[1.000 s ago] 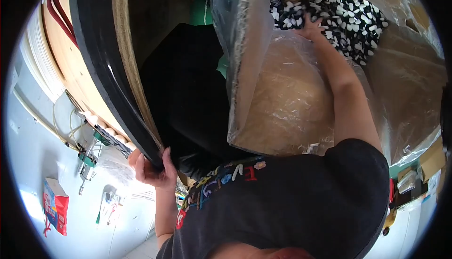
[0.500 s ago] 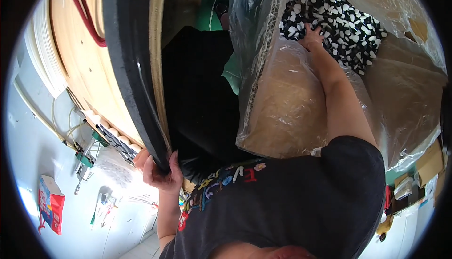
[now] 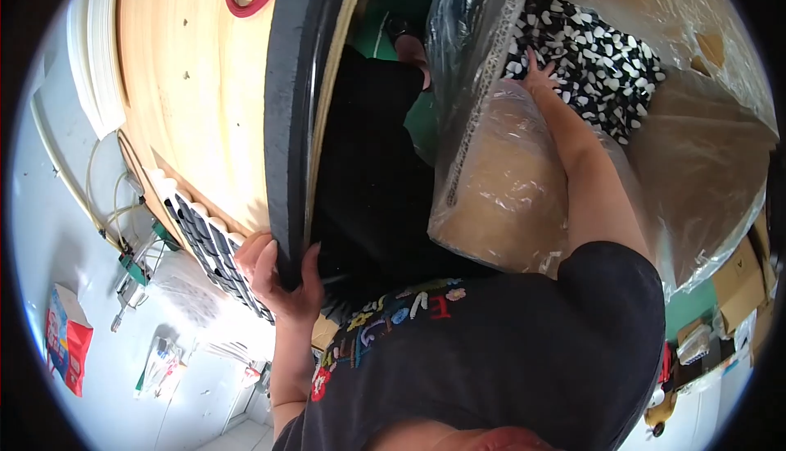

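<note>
My left hand [image 3: 286,285] grips the dark padded edge [image 3: 288,140] of a wooden table, with the fingers on the top side and the thumb on the near side. To the right, my right arm reaches into a cardboard box [image 3: 503,205] lined with clear plastic. Many small black and white pieces [image 3: 610,70] lie heaped in it; they look like plastic caps, but the exact kind is too small to tell. My right hand [image 3: 537,79] rests at the near left of the heap, fingers stretched apart, and nothing shows in its grasp.
A dark red loop [image 3: 246,10] lies on the tabletop [image 3: 196,74]. Near its corner stands a rack of black and pale rounded pieces [image 3: 213,234]. A green clamp-like tool [image 3: 133,269] and a red and blue bag [image 3: 70,340] are at the left wall. Cardboard boxes [image 3: 741,279] stand at right.
The view has shifted, so the table edge and box appear further right. My left hand still holds the edge. My right hand's fingers have spread a little among the pieces.
</note>
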